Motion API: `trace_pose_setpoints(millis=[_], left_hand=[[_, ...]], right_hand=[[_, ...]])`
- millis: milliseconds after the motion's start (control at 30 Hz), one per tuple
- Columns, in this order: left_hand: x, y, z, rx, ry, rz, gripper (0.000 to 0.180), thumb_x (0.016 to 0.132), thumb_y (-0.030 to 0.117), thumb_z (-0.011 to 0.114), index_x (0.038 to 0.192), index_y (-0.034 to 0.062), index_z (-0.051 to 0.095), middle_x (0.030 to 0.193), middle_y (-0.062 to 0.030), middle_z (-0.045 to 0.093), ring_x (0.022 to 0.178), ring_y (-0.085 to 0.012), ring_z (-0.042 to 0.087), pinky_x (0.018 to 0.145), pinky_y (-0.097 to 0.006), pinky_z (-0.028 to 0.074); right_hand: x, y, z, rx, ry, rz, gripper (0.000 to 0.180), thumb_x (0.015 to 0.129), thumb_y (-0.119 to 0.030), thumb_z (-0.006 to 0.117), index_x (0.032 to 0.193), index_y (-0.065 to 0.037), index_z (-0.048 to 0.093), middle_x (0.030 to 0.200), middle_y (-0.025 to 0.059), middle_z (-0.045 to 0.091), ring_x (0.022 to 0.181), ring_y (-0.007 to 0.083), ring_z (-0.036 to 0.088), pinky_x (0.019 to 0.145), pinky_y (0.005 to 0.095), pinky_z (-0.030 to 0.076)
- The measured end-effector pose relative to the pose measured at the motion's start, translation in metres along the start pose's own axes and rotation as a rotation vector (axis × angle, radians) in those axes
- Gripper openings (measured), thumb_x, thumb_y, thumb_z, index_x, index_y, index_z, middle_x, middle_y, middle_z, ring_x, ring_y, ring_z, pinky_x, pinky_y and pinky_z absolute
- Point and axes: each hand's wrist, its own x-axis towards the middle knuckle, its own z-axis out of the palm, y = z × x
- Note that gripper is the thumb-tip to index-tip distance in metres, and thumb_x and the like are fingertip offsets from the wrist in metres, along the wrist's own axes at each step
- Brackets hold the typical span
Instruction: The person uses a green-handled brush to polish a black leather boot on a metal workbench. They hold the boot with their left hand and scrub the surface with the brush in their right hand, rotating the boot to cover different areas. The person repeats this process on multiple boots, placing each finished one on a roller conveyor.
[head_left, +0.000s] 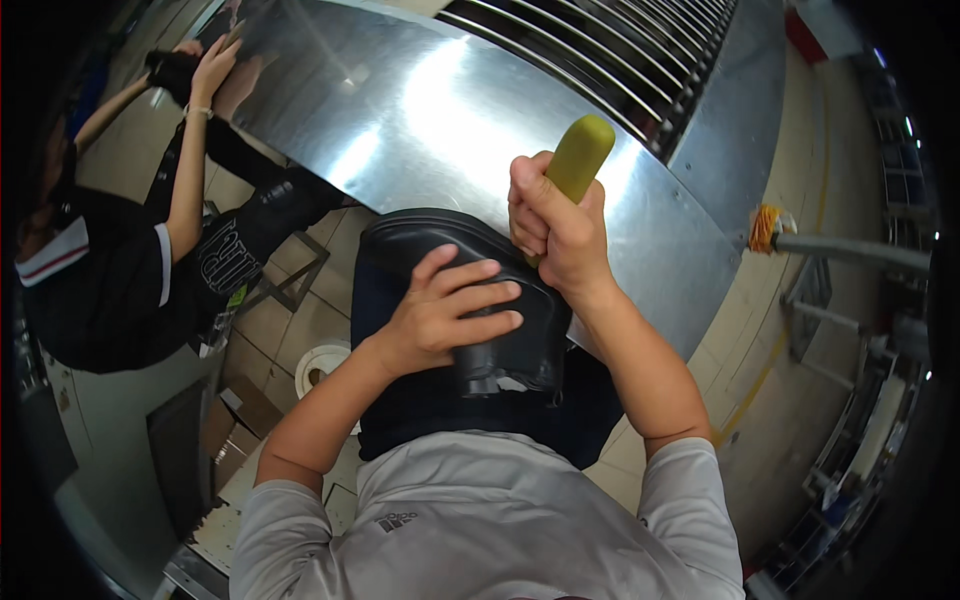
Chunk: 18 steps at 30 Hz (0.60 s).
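Observation:
A black, glossy, leather-like piece (515, 340), shaped something like a boot, lies across my lap against the metal table's edge. Its lower end is narrower and shows a small pale patch. My left hand (440, 315) rests on top of it, fingers spread. In my right hand (560, 225), a smooth olive-green bar (583, 155) with a rounded end is gripped in a closed fist. The bar slants up and to the right; its lower tip shows just under the fist, close to the black piece. Whether that tip touches the piece, I cannot tell.
Ahead is a shiny metal table (420, 110) with a rack of metal bars (610, 60) behind it. At the left, a seated co-worker (110, 270) handles a black item (172, 75). A white round container (318, 365) stands left of my legs. A grey pole (850, 250) juts in at right.

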Motion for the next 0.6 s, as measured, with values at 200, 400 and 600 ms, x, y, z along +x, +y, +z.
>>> trace_pose_setpoints(millis=[200,400,600], left_hand=[[-0.004,-0.008,0.002,-0.088,-0.02,0.031,0.061,0.064,0.006,0.079,0.121,0.0275,0.071,0.139,0.0048,0.062,0.139,-0.0201,0.048,0.122,-0.049,0.024],[-0.011,-0.01,0.006,-0.214,0.049,0.049,0.05,0.072,0.003,0.073,0.118,0.0229,0.073,0.134,0.0022,0.065,0.135,-0.0207,0.05,0.121,-0.049,0.027],[-0.006,-0.018,0.0,-0.299,0.064,0.087,0.05,0.072,0.003,0.075,0.119,0.0198,0.071,0.135,0.0,0.064,0.137,-0.0226,0.049,0.123,-0.051,0.027]], right_hand=[[0.037,0.007,0.057,-0.193,-0.062,0.072,0.033,0.098,-0.029,0.07,0.08,-0.005,0.056,0.053,-0.0042,0.035,0.041,0.0066,0.028,0.041,0.0254,0.022],[0.058,0.03,0.102,-0.226,-0.19,0.072,0.034,0.099,-0.029,0.069,0.079,-0.005,0.054,0.053,-0.0046,0.034,0.041,0.0062,0.026,0.04,0.0259,0.02],[0.074,0.043,0.12,-0.304,-0.24,0.108,0.032,0.101,-0.028,0.067,0.082,-0.005,0.054,0.053,-0.0045,0.033,0.041,0.0065,0.025,0.04,0.0258,0.021]])
